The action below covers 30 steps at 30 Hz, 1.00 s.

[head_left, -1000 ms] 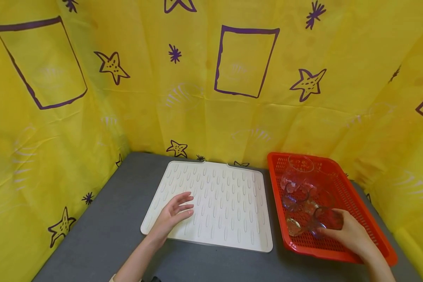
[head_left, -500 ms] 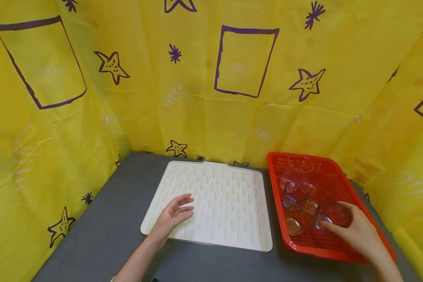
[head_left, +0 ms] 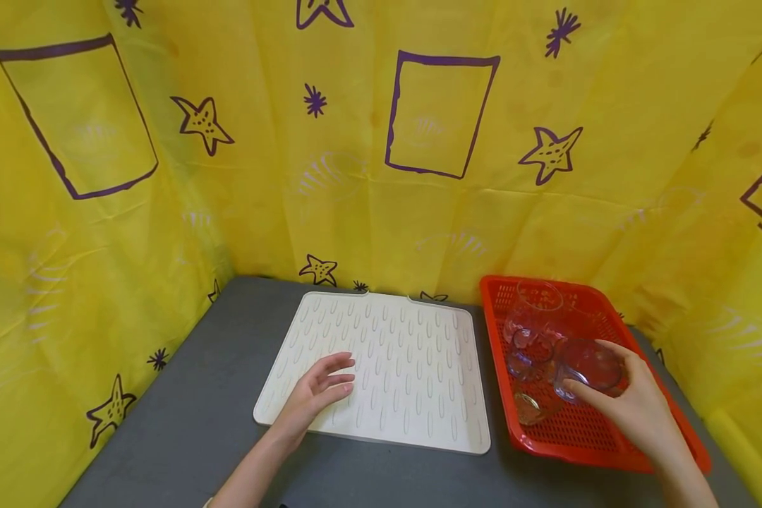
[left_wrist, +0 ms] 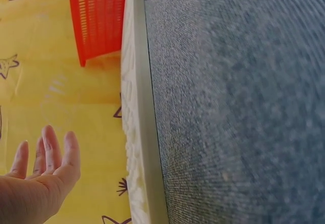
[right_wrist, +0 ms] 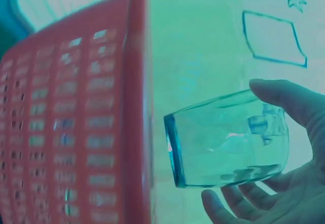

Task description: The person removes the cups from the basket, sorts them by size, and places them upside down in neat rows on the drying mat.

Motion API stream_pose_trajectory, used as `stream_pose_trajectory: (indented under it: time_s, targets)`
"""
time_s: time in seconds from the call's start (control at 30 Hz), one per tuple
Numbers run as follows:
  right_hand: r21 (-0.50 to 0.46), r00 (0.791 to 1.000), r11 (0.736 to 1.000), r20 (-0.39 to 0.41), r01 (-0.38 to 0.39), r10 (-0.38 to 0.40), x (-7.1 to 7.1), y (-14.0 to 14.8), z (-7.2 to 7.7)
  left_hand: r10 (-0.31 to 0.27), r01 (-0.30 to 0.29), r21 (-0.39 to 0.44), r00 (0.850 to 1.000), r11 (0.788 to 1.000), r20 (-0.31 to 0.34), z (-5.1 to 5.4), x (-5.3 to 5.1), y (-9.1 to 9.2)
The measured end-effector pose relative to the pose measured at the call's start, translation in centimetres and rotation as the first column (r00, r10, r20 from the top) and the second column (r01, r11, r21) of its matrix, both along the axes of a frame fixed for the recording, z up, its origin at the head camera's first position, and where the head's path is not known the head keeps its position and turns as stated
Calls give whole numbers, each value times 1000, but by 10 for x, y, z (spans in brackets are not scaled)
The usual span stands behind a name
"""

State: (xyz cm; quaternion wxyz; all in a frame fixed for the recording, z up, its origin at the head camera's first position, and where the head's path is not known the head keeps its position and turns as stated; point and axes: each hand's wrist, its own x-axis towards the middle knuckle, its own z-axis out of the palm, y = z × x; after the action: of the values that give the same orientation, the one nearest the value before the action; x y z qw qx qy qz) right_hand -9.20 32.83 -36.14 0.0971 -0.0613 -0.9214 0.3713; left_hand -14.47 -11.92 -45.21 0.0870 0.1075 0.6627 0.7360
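Note:
In the head view my right hand (head_left: 635,402) holds a clear glass (head_left: 589,365) over the red basket (head_left: 514,430), thumb on one side and fingers on the other. The right wrist view shows that glass (right_wrist: 228,142) lying sideways in the frame, above the basket's rim (right_wrist: 136,102), gripped near one end. Several other clear glasses stand or lie in the basket, one of them (head_left: 530,353) just left of the held glass. My left hand (head_left: 317,391) hovers over the white ribbed mat (head_left: 406,367) with its fingers loosely bent and nothing in them.
The mat and the basket lie side by side on a dark grey table (head_left: 197,367), with a narrow gap between them. A yellow curtain (head_left: 330,190) with starfish drawings hangs behind and along both sides.
My right hand has lifted the glass up from the basket's floor and moved it slightly back and left, tilting it. My left hand has barely moved.

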Motion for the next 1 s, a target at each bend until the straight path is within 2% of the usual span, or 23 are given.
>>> stream_pose_trajectory:
  time_s: [0.17, 0.3, 0.47, 0.57, 1.0]
  targets:
    - [-91, 998, 995, 43, -33, 37, -5, -20, 7, -19, 19, -7, 1000, 1000, -22, 0, 1, 3]
    - [-186, 994, 979, 51, -83, 94, -9, -36, 11, -35, 35, -8, 999, 999, -23, 2, 2, 6]
    - [-279, 984, 946, 18, -167, 179, -14, -59, 12, -60, 60, -6, 998, 998, -33, 6, 4, 10]
    - [-338, 972, 914, -3, -222, 235, -16, -72, 10, -84, 84, -7, 996, 996, -38, 7, 5, 13]
    - [-335, 945, 888, -23, -315, 327, -23, -118, -2, -148, 148, -8, 987, 989, -62, 7, 7, 22]
